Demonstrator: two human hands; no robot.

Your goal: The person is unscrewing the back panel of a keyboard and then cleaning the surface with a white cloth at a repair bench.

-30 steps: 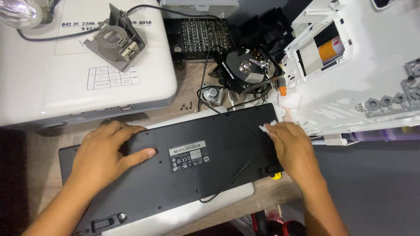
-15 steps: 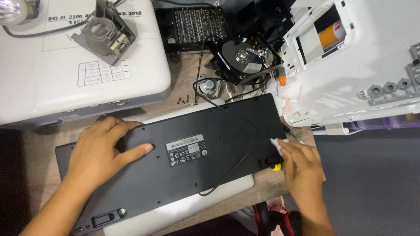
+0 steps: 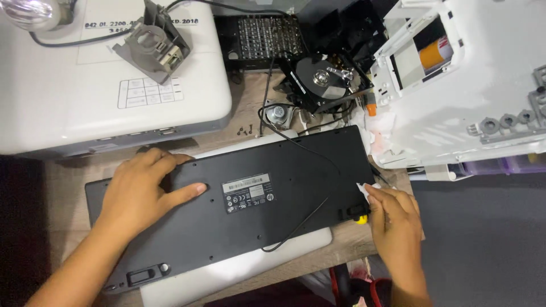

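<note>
Left hand [image 3: 139, 196] lay flat, open, on the upturned black plastic keyboard [image 3: 250, 199]; right hand [image 3: 392, 219] pinched a small white wipe [image 3: 364, 189] at its edge.

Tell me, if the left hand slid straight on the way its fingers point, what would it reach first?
Probably the white label on the black keyboard lying face down. The left hand lies flat on that keyboard, fingers aimed right toward it, with only bare plastic between.
</note>
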